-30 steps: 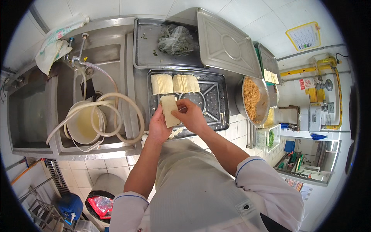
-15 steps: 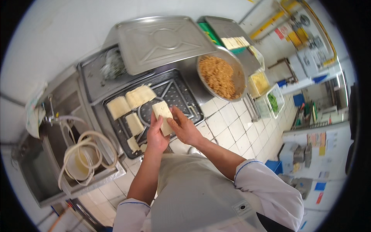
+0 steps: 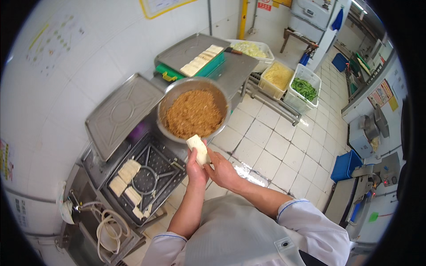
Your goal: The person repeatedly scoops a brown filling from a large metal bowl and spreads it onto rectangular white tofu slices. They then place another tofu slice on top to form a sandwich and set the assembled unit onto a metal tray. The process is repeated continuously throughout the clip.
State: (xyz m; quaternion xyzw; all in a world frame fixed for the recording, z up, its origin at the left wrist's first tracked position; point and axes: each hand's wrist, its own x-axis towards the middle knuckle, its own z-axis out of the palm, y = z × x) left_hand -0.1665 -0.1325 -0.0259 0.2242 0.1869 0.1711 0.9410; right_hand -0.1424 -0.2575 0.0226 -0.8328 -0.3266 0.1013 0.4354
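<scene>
In front of my body my two hands hold a pale cream rectangular slab (image 3: pixel 199 150), soft-looking like tofu, tilted with its far end up. My left hand (image 3: pixel 195 170) wraps its left side and underside. The fingers of my right hand (image 3: pixel 224 171) press its right side near the lower end. Just beyond the slab stands a large steel bowl (image 3: pixel 224 96) of brown minced filling (image 3: pixel 194 114). To the left, several similar pale slabs (image 3: pixel 125 173) and broken bits lie in a black perforated tray (image 3: pixel 168 165).
A metal tray (image 3: pixel 124 113) leans against the wall. Beyond the bowl, a row of pale pieces (image 3: pixel 202 60) lies on a metal tray over a green crate, near a knife (image 3: pixel 234 51). Right, baskets hold yellow shreds (image 3: pixel 278 76) and green vegetables (image 3: pixel 304 89). A sink with a hose (image 3: pixel 108 230) is lower left.
My view has turned to the right. The slab and both hands have gone from over the black tray to the near edge of the bowl. Both hands still hold it.
</scene>
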